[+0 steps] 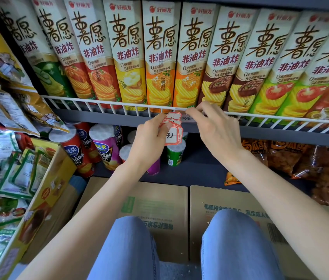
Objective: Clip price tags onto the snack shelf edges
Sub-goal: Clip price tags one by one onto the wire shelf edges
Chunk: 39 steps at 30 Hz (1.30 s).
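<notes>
**Price tags at the snack shelf rail**

Nearest the camera, two knees in blue jeans [131, 247] sat above two cardboard cartons [216, 207] on the floor. Both bare forearms reached up from there toward the shelf.

The left hand [149, 136] pinched a small fanned stack of red-bordered price tags [172, 128] between thumb and fingers, holding it just below the grey shelf edge [103, 118]. The right hand [214, 126] was beside it, its fingers curled at the white wire rail [107, 103], apparently pinching a clear tag holder [188, 118] with handwriting on it against the shelf edge; the grip itself was partly hidden by the fingers.

Behind the hands, on the lower shelf, stood round crisp canisters [72, 146] in red, purple and green, with orange snack bags [301, 160] to the right. To the left, an open yellow box [44, 190] held green packets.

Farthest back, a row of tall crisp boxes [159, 53] stood upright behind the wire rail.
</notes>
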{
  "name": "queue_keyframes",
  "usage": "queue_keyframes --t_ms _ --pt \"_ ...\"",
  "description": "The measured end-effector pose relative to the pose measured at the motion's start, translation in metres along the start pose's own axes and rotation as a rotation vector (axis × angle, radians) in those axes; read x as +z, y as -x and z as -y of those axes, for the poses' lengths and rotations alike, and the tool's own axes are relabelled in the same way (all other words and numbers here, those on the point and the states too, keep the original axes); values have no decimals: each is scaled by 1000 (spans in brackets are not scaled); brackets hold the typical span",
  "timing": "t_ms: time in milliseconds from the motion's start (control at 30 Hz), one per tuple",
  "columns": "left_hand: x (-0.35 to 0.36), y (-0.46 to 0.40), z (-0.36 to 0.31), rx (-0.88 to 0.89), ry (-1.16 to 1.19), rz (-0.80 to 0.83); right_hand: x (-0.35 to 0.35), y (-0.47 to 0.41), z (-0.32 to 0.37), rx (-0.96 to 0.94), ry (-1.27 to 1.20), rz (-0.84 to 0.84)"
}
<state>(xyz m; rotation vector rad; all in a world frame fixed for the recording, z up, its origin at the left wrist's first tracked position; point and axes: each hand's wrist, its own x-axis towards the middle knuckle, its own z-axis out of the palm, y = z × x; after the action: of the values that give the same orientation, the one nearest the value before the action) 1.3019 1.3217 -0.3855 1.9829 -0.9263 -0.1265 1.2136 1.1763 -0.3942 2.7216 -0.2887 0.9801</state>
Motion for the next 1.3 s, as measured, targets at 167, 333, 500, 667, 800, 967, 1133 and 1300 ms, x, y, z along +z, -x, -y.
queue_keyframes --t_ms 167,333,500,667,800,967,1133,1300 --pt "0 0 -1 -30 -1 -14 -4 3 1 -4 -46 24" --pt "-3 -1 -3 -12 -8 7 -2 0 2 78 -90 48" --pt "-2 -5 1 6 -1 17 0 2 6 121 -119 31" --pt "-4 -10 2 35 12 34 3 2 6 74 -61 -8" --pt "-4 -13 0 9 19 26 3 2 5 74 -19 -44" --pt "-3 -15 -8 -84 3 23 -3 2 10 169 -107 37" --pt "-10 -18 -22 -199 -37 79 -15 1 10 173 -105 218" --pt "-27 -20 -37 -376 43 109 -38 -14 15 247 -187 446"
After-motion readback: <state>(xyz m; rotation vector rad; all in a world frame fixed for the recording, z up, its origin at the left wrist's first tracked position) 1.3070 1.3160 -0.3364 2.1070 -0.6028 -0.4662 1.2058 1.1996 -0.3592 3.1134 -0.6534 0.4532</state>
